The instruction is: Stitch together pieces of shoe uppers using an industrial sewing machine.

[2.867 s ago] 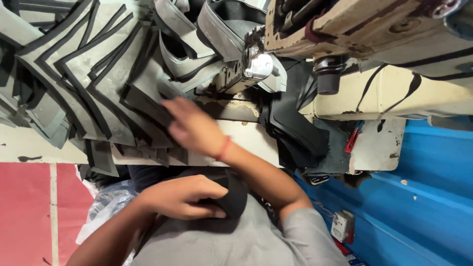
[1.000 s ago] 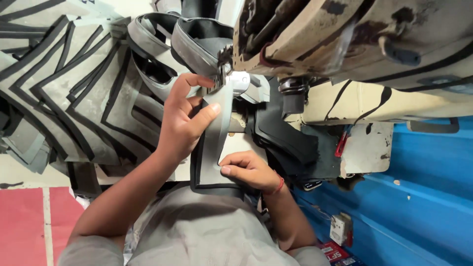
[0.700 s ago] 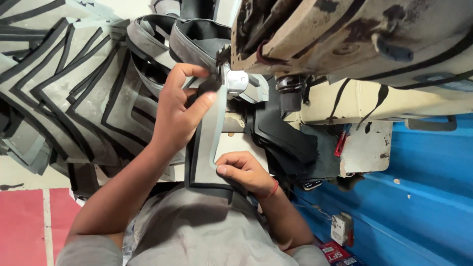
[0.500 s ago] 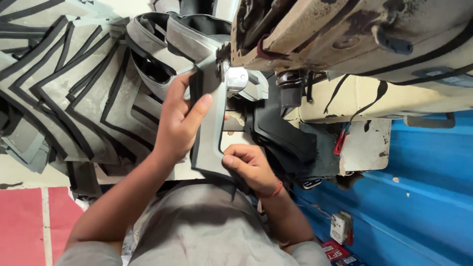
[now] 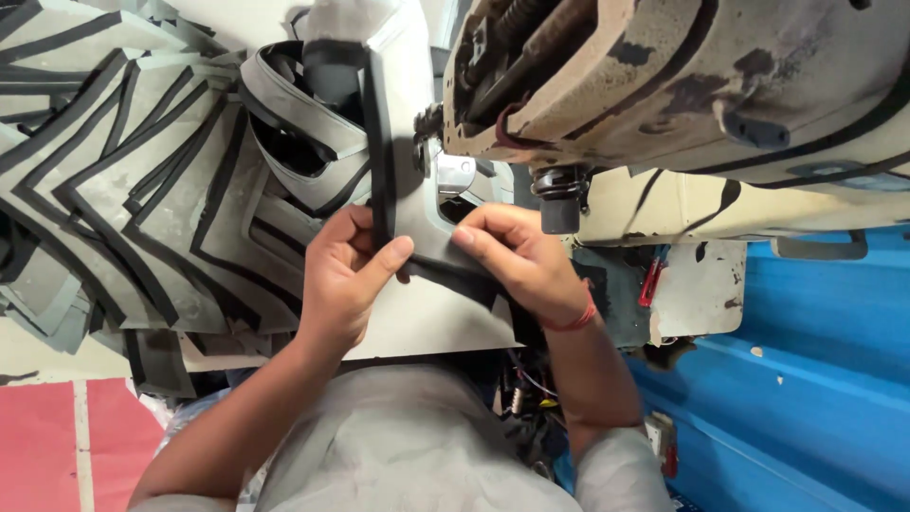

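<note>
A grey fabric piece with a black edge strip (image 5: pixel 409 213) lies under the presser foot (image 5: pixel 455 174) of a worn beige sewing machine (image 5: pixel 664 85). My left hand (image 5: pixel 349 277) pinches the piece's left edge along the black strip, thumb on top. My right hand (image 5: pixel 517 256), with a red thread around the wrist, presses and grips the piece's right side just below the foot. The two hands nearly touch across the piece. Its far end rises behind the foot.
A fanned stack of grey pieces with black borders (image 5: pixel 142 190) covers the table at the left. Sewn looped pieces (image 5: pixel 294 123) pile behind the foot. A blue panel (image 5: pixel 815 379) runs along the right, and a red floor (image 5: pixel 47 436) shows at bottom left.
The grey piece has been pushed further under the machine's foot. My right hand slid from the piece's near end up to beside the foot; my left hand shifted slightly lower on the black edge.
</note>
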